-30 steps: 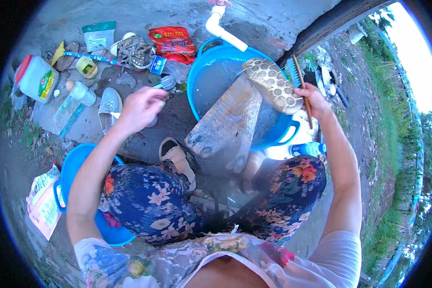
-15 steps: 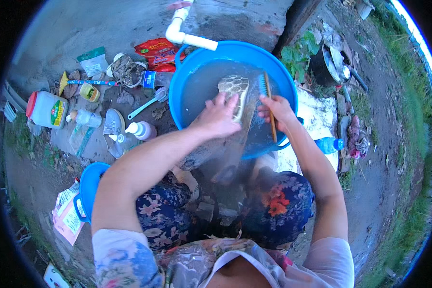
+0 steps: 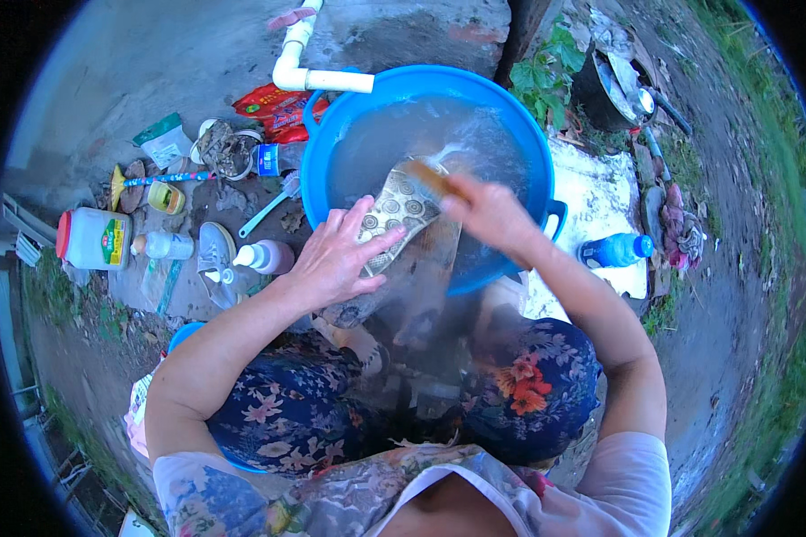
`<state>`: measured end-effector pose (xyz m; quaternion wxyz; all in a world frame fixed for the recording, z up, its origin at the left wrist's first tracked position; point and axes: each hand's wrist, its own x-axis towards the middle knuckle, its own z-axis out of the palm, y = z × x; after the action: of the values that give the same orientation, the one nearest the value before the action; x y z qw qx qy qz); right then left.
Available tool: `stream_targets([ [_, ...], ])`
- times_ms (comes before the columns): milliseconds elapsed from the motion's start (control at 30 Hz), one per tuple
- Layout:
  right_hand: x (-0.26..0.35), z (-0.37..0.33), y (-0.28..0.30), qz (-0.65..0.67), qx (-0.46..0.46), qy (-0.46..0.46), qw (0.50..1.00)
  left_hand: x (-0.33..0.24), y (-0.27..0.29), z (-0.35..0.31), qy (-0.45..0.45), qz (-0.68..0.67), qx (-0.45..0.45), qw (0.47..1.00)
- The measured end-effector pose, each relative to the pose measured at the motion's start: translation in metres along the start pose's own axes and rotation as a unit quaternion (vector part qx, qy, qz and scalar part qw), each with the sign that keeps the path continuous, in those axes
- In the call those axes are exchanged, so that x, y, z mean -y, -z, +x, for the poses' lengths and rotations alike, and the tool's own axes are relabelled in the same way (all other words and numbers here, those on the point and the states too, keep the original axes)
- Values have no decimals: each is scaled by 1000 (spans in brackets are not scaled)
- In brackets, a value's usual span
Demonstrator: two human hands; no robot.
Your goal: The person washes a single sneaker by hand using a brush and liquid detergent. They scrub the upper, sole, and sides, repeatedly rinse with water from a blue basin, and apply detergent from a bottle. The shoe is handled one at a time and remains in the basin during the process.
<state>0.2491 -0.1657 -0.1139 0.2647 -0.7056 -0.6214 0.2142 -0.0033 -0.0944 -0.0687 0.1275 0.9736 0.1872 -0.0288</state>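
the left hand [image 3: 336, 264] is pressing flat, fingers spread, on a patterned cloth [image 3: 394, 215] lying on a slanted board [image 3: 421, 277]. the right hand [image 3: 488, 215] is gripping a brush [image 3: 425, 174], blurred mid-stroke. scrubbing seems underway, rinsing left; beyond, the blue basin [image 3: 331, 134] is holding water.

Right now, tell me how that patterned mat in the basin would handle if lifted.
The patterned mat probably flops: it bends over the washboard under the left hand. Likely heavy and slippery, since it lies wet in the blue basin of water.
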Motion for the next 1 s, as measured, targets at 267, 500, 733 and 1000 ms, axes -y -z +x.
stream_targets([
  [267,-5,63,-7,-103,72,-89,988,-1,2,10,-23,22,-14,999],
  [500,-7,71,-1,-138,84,-144,976,-2,-6,6,-9,-4,-16,1000],
  [733,-13,22,-1,-84,39,-96,991,12,-12,6,44,-116,4,992],
  [1000,15,-29,-8,-20,-1,41,999,12,-8,5,82,-142,24,986],
])
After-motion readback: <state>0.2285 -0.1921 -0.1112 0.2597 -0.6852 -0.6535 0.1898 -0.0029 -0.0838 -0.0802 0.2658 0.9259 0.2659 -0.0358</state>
